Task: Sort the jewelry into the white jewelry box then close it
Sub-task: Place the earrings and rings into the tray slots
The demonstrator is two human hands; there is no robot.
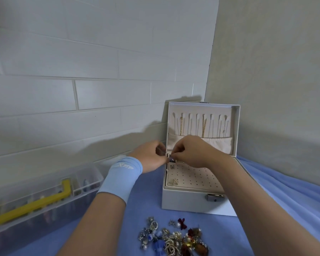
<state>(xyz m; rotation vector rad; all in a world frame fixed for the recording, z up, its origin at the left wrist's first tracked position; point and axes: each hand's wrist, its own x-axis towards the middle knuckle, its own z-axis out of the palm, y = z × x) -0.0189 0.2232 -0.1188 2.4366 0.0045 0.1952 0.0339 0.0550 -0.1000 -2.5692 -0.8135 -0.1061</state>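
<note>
The white jewelry box (183, 199) stands open on the blue cloth, its lid upright with gold chains (203, 127) hung on hooks. My left hand (150, 157) and my right hand (194, 151) meet over the box's back left corner, fingertips pinched together on a small bluish jewelry piece (171, 159). The beige earring pad (194, 177) with holes holds a stud and a gold piece (174, 182). A loose pile of jewelry (174, 237) lies on the cloth in front of the box.
A clear plastic storage box (44, 196) with a yellow handle sits at the left. White brick wall stands behind, a beige wall at the right. The blue cloth (294, 191) covers the surface and bunches at the right.
</note>
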